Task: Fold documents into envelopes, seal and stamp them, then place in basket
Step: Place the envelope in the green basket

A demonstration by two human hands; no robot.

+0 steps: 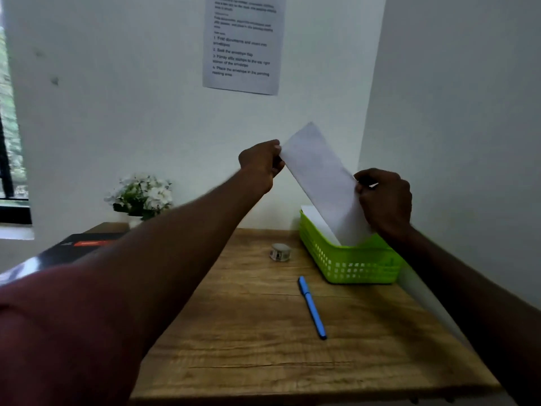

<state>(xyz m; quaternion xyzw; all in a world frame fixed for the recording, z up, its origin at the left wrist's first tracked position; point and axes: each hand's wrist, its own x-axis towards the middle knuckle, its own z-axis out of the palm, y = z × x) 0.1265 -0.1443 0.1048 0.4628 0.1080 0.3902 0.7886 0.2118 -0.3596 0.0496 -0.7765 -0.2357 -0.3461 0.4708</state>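
Above the green basket, a white envelope hangs tilted, its lower end inside the basket. Pinching its edges, the left hand sits at ten o'clock and the right hand at four. Blue pen lies at the basket's seven o'clock.

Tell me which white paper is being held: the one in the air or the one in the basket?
The tilted envelope, pinched by left hand and right hand above the green basket. The other paper lies inside it, untouched.
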